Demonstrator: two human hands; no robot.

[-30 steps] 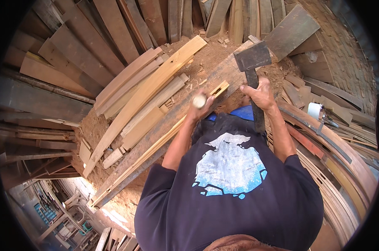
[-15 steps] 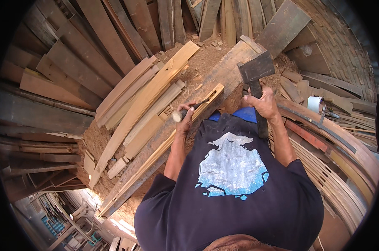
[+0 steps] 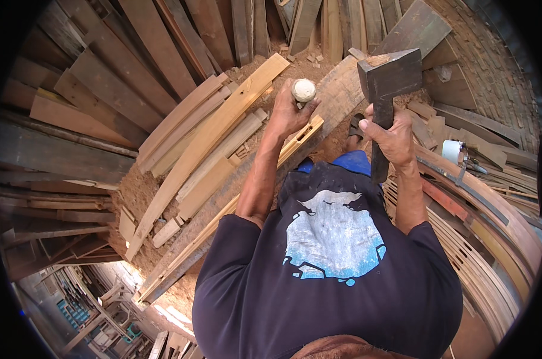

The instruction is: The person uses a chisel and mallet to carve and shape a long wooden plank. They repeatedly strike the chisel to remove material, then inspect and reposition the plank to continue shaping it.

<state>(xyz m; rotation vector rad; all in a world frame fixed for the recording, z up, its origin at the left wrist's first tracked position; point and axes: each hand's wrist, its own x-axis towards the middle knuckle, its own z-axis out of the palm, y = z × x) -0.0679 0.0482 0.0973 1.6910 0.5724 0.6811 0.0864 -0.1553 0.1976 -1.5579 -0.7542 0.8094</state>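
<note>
My left hand (image 3: 287,110) is closed around a chisel (image 3: 304,90), held upright so its pale, worn handle end faces up; the blade is hidden under the hand. Below and beside it lies a narrow light wood strip (image 3: 302,137) with a slot cut near its far end. The strip runs along a thick, worn plank (image 3: 338,99). In my right hand (image 3: 395,137) is a dark wooden mallet (image 3: 393,78), gripped by its handle with the block head raised at the far end, to the right of the chisel and apart from it.
Left of the plank, several loose boards (image 3: 220,134) lie on ground covered with sawdust (image 3: 130,191). Tall planks (image 3: 157,51) lean around the far and left sides. Long strips (image 3: 462,251) are stacked at my right, near a white round object (image 3: 452,151).
My left hand has moved away from me and to the right, and the chisel has swung from slanted to upright. The mallet has risen and shifted right.
</note>
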